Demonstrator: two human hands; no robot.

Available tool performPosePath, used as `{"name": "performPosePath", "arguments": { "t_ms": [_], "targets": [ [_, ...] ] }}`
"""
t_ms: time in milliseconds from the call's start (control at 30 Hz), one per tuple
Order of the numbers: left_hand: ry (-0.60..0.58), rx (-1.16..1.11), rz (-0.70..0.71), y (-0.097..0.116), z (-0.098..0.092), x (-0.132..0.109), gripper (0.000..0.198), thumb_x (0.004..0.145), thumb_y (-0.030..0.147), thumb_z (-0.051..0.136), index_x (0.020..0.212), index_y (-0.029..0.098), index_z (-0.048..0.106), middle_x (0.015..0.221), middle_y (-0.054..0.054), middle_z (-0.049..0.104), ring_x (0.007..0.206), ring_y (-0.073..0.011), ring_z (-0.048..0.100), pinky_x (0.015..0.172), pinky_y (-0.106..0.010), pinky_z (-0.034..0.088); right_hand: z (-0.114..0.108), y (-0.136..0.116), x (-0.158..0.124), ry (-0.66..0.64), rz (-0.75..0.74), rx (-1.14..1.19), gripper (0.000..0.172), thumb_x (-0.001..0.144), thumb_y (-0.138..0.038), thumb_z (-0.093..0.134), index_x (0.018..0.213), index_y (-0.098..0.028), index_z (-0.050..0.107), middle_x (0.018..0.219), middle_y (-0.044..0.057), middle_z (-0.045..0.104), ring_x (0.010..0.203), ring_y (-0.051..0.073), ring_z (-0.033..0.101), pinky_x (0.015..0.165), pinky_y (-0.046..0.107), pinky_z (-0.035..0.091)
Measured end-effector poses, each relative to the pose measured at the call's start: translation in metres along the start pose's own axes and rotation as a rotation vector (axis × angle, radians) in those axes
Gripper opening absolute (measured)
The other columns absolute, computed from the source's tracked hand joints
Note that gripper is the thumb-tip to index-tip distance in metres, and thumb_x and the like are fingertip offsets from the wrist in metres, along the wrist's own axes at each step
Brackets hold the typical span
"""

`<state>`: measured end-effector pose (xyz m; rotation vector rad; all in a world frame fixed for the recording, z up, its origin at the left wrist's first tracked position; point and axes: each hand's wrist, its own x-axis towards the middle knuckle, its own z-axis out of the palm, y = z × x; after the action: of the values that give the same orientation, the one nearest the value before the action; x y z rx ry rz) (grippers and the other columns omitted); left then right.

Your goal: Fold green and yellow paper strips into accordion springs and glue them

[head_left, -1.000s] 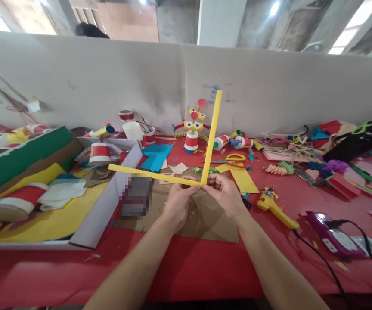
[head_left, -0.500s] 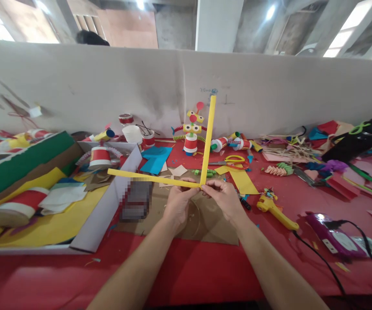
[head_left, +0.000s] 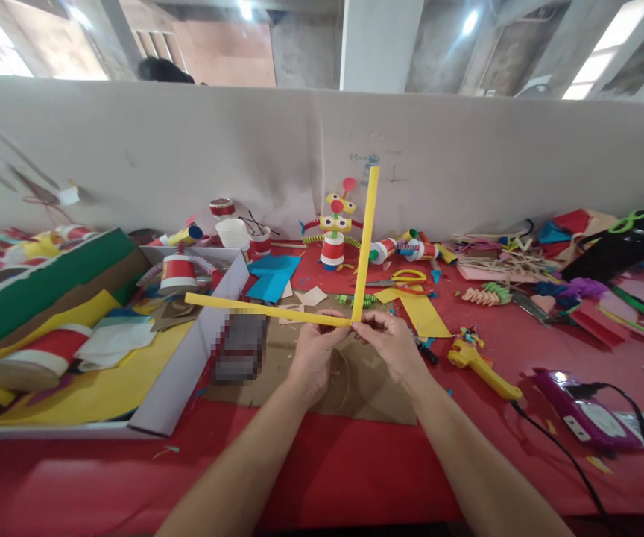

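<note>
While holding two yellow strips [head_left: 365, 246] in an L above brown cardboard [head_left: 379, 401], pinching the sideways one in a closed left hand [head_left: 314, 356], the upright one's base in a closed right hand [head_left: 392, 341], near a yellow glue gun [head_left: 485, 371]

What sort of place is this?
Probably a craft workshop: a googly-eyed cup figure stands at the back, scissors and a corded yellow glue gun lie on the red table, and both hands hold yellow strips.
</note>
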<state>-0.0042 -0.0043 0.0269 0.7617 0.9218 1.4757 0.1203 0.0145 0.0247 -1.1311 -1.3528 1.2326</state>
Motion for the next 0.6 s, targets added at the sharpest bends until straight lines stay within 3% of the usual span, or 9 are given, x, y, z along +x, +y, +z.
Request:
{"name": "performPosePath", "arguments": {
  "t_ms": [167, 300, 600],
  "targets": [
    [-0.048, 0.075, 0.030, 0.0012, -0.0022, 0.0010, 0.022, 0.059, 0.013, 0.069, 0.079, 0.017, 0.060, 0.072, 0.001, 0.061, 0.069, -0.0114, 0.056, 0.065, -0.023, 0.041, -0.0026, -0.0009, 0.0009, 0.030, 0.019, 0.018, 0.020, 0.063, -0.036, 0.067, 0.068, -0.017, 0.065, 0.061, 0.000, 0.060, 0.058, 0.013, 0.053, 0.056, 0.025, 0.042],
    [-0.036, 0.132, 0.064, 0.0012, -0.0058, 0.0042, 0.015, 0.064, 0.017, 0.065, 0.080, 0.017, 0.063, 0.073, -0.001, 0.062, 0.069, -0.0125, 0.056, 0.066, -0.025, 0.042, -0.0055, -0.0012, 0.0028, -0.016, 0.101, 0.097, 0.022, 0.063, -0.036, 0.068, 0.074, -0.017, 0.067, 0.067, 0.003, 0.065, 0.060, 0.013, 0.057, 0.058, 0.025, 0.044],
    [-0.038, -0.049, -0.095, -0.0063, -0.0084, 0.0086, 0.022, 0.055, 0.016, 0.071, 0.076, 0.015, 0.063, 0.070, 0.000, 0.061, 0.061, -0.0087, 0.054, 0.061, -0.022, 0.042, 0.0022, -0.0046, 0.0005, 0.009, 0.146, 0.171, 0.024, 0.057, -0.037, 0.072, 0.067, -0.015, 0.066, 0.057, 0.001, 0.063, 0.053, 0.011, 0.055, 0.055, 0.025, 0.045]
  ]
}}
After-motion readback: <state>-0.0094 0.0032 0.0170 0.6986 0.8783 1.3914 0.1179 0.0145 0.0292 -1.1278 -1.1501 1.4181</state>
